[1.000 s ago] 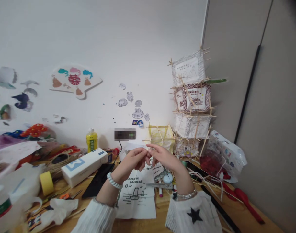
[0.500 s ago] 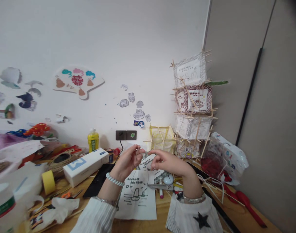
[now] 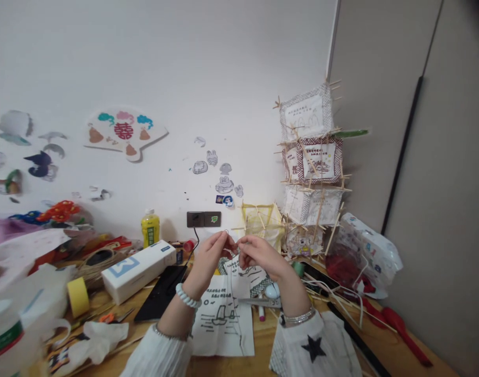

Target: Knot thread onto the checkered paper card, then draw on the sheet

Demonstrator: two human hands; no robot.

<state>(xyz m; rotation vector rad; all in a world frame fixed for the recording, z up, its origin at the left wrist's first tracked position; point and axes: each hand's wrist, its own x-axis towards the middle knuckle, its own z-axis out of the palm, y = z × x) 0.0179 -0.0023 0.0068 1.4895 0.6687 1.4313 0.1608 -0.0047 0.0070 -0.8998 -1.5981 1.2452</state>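
My left hand (image 3: 211, 257) is raised over the table with thumb and fingers pinched together. A fine dark thread (image 3: 227, 232) arcs just above its fingertips. My right hand (image 3: 259, 256) is closed in a pinch too, its fingertips almost meeting the left ones; what lies between them is too small to make out. Below the hands lies a white sheet with a sailboat drawing (image 3: 222, 335), and a thin line trails down across it. Scissors (image 3: 263, 302) rest at the sheet's right edge, beside a marker (image 3: 261, 314).
A layered stick-and-paper lantern tower (image 3: 312, 162) stands at the back right, with a yellow frame (image 3: 263, 222) beside it. On the left are a white box (image 3: 139, 272), yellow tape (image 3: 78, 296), a drink bottle (image 3: 150, 229) and twine (image 3: 92, 268). Red ribbon (image 3: 404, 335) lies far right.
Both hands have drawn closer together at the fingertips. My right hand's extended index finger has curled into a pinch, and the right forearm has shifted left.
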